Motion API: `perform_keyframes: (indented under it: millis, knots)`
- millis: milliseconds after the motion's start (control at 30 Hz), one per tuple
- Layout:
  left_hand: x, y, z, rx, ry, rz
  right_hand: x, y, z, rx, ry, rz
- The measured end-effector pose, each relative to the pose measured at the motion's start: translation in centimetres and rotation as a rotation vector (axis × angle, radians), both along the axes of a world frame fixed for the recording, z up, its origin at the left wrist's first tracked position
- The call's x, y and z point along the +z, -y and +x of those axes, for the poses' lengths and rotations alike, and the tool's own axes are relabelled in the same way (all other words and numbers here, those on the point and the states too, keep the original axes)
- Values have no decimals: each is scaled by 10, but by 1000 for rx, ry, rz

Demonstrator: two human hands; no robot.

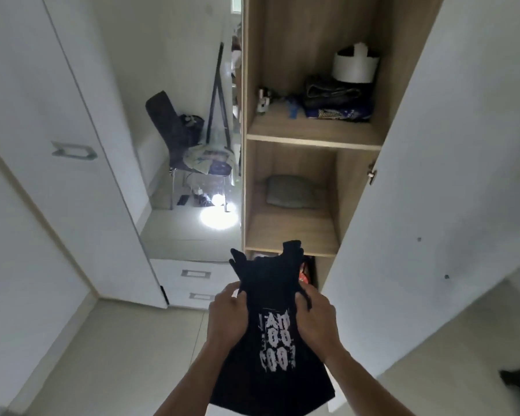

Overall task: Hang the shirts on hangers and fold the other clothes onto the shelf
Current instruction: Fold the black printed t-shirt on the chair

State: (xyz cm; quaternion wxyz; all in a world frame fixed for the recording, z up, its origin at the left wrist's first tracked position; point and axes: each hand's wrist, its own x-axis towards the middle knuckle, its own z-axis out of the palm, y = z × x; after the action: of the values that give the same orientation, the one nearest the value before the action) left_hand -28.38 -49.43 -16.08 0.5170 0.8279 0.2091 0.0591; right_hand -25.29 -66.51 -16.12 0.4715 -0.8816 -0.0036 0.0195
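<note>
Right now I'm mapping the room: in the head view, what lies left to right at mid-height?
White wardrobe door handle → dark chair → grey folded cloth on the middle shelf → open door's hinge.

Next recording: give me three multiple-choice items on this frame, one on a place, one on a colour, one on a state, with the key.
1. Where does the grey folded cloth lie?
A. middle shelf
B. top shelf
C. floor

2. What colour is the print on the black shirt?
A. red
B. white
C. yellow

3. How is the shirt held?
A. left hand alone
B. lying on a shelf
C. gripped by both hands

Key: 1 A, it sits alone on the shelf below the stacked clothes. 2 B, the lettering is white. 3 C, the left hand and right hand each grip a side near its top.
</note>
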Motion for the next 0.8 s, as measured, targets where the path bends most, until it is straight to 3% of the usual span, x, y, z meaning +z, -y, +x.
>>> perform_keyframes:
  millis: [267, 500, 800]
  knots:
    - [-22, 18, 142, -101, -50, 36, -35, 19, 121, -177, -35, 2]
    - [-53, 28, 297, -54, -7, 92, -65, 31, 275, -185, 96, 31]
    - [-173, 23, 521, 39, 63, 231, -180, 25, 504, -204, 204, 163]
